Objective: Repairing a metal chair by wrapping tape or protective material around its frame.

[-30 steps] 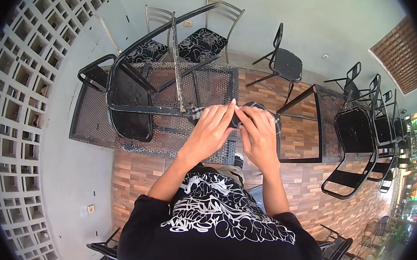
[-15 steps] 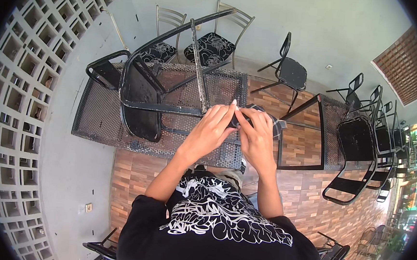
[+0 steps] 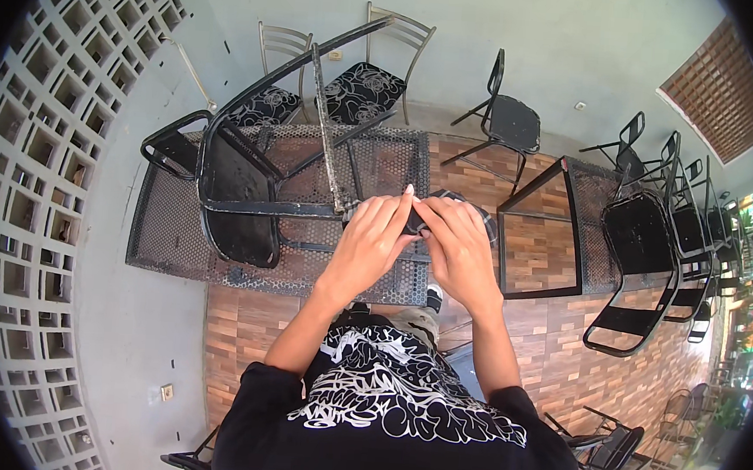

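Note:
My left hand (image 3: 372, 239) and my right hand (image 3: 459, 245) meet at their fingertips, fingers bent and closed over a dark checked cloth (image 3: 449, 196). Part of the cloth shows above and between the fingers; the rest is hidden beneath them. A black metal chair (image 3: 246, 160) lies tipped over on the mesh-topped table (image 3: 175, 243), its frame worn to bare metal in places. One bar of its frame (image 3: 329, 136) ends just beyond my left hand. Whether the left fingers touch that bar cannot be made out.
Two chairs with patterned seats (image 3: 362, 92) stand behind the table by the wall. A black chair (image 3: 513, 124) is farther right. An open black frame (image 3: 580, 223) joins the right-hand mesh table, where several chairs (image 3: 643, 236) are piled. Pierced blockwork (image 3: 28, 167) fills the left side.
Both hands have closed in lower over the cloth, and less of it shows beside my right hand. The surroundings have shifted slightly left in the view; the chair stays on the table.

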Demonstrator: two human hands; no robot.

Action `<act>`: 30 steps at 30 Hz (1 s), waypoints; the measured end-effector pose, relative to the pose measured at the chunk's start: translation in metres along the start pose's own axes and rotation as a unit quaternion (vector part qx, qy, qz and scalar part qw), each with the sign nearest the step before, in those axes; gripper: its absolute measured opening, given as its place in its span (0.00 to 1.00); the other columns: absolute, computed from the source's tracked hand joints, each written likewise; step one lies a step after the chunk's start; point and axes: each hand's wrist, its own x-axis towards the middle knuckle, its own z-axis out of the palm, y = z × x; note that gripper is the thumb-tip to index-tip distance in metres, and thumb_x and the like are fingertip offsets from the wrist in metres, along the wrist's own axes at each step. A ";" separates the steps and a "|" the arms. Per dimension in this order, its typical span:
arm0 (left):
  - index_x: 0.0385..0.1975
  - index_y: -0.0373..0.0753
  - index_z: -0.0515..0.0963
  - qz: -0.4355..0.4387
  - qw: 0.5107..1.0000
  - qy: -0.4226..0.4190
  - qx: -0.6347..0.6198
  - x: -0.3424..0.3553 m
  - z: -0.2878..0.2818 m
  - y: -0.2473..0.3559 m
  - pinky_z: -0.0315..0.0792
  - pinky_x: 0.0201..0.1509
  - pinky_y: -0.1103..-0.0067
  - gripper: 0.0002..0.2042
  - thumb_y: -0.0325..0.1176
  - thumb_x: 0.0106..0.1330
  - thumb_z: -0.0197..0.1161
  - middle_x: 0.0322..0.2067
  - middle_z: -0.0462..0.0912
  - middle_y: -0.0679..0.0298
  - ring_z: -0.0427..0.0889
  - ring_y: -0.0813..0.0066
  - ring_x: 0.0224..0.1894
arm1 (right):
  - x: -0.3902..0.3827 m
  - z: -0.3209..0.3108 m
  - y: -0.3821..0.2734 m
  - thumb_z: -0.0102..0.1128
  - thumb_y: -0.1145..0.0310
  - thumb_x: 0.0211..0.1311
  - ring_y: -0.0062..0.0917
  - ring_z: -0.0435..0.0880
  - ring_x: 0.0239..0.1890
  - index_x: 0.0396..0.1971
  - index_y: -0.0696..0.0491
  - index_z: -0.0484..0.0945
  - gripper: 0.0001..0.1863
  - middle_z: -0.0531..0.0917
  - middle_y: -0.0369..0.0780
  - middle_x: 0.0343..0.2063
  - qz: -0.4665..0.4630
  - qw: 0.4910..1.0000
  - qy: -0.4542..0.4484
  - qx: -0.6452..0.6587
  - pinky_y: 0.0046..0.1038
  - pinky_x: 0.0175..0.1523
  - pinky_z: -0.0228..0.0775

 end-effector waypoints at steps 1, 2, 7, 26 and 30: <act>0.72 0.24 0.67 0.002 1.000 -0.001 0.008 0.002 0.004 0.003 0.73 0.64 0.62 0.38 0.29 0.62 0.74 0.52 0.80 0.49 0.79 0.51 0.55 | -0.001 -0.005 0.002 0.64 0.80 0.61 0.44 0.82 0.59 0.61 0.58 0.81 0.26 0.84 0.46 0.56 0.005 1.000 -0.006 0.003 0.45 0.70 0.68; 0.72 0.23 0.67 0.008 1.000 -0.003 0.010 0.005 0.006 0.007 0.73 0.64 0.62 0.38 0.29 0.62 0.74 0.52 0.80 0.49 0.79 0.51 0.55 | -0.002 -0.009 0.005 0.64 0.80 0.61 0.44 0.82 0.59 0.61 0.58 0.81 0.26 0.84 0.46 0.56 0.005 1.000 -0.005 0.003 0.45 0.70 0.68; 0.72 0.22 0.66 0.027 1.000 -0.006 0.013 0.015 0.019 0.019 0.73 0.66 0.62 0.39 0.30 0.62 0.75 0.52 0.80 0.49 0.79 0.53 0.56 | -0.012 -0.024 0.019 0.65 0.81 0.60 0.44 0.81 0.59 0.62 0.58 0.81 0.27 0.84 0.46 0.55 0.003 1.000 -0.007 -0.001 0.47 0.69 0.70; 0.75 0.22 0.60 -0.024 0.997 -0.056 -0.052 -0.013 -0.023 -0.015 0.71 0.69 0.60 0.40 0.18 0.62 0.69 0.60 0.76 0.45 0.75 0.46 0.64 | 0.005 0.030 -0.012 0.66 0.80 0.59 0.41 0.82 0.57 0.61 0.58 0.83 0.27 0.84 0.44 0.53 -0.028 0.999 0.006 -0.035 0.45 0.68 0.69; 0.76 0.22 0.59 -0.022 0.996 -0.063 -0.062 -0.012 -0.026 -0.011 0.70 0.71 0.59 0.40 0.21 0.64 0.69 0.62 0.75 0.45 0.74 0.46 0.65 | 0.004 0.028 -0.014 0.66 0.81 0.59 0.41 0.82 0.58 0.61 0.58 0.82 0.27 0.84 0.44 0.54 -0.017 0.999 0.014 -0.035 0.45 0.68 0.69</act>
